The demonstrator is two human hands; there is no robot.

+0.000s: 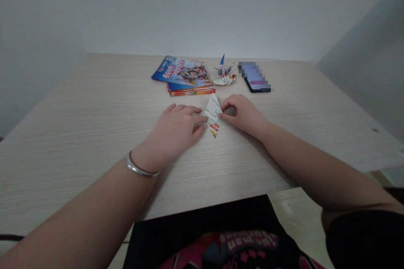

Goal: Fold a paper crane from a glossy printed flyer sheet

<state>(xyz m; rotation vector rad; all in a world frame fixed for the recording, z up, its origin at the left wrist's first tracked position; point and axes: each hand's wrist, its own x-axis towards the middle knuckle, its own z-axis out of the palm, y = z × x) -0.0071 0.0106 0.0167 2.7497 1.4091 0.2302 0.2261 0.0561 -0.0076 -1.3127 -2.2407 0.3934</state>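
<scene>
"Where was the folded paper (213,111)?"
"Mid-desk. The left hand's (176,128) fingers lay loosely spread, one touching its left side; the right hand's (244,113) thumb and forefinger curled at the other, pinching or not, I couldn't tell."
"And beyond?"
"Booklets (186,73) blocked the far edge, origami (225,79) and a phone (255,79) rightward."

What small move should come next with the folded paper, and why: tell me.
Probably press the folded paper flat along its side edges: it lies diamond-shaped on the table, and the left hand and right hand have fingertips at those edges.
</scene>
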